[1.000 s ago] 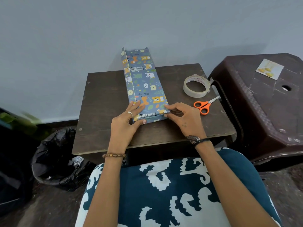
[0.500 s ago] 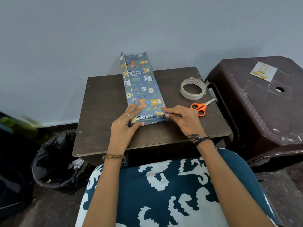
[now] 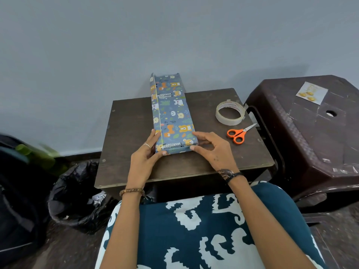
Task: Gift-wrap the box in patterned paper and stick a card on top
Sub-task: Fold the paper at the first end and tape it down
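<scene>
The long box [image 3: 172, 115], covered in blue animal-print paper, lies on the table [image 3: 126, 133]. The left hand [image 3: 144, 160] and right hand [image 3: 211, 150] each have their grip pinched on its near end, one at either corner.

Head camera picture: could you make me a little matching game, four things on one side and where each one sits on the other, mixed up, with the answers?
Things:
1. tape roll
2. scissors
3. card
4. wrapped box

Places:
A. on the dark brown plastic stool to the right
B. between both hands, near end held at the table's middle
C. on the table, nearer the wall, right side
D. on the table, just nearer the person than the tape roll

Pairs: 1-C, 2-D, 3-A, 4-B
</scene>
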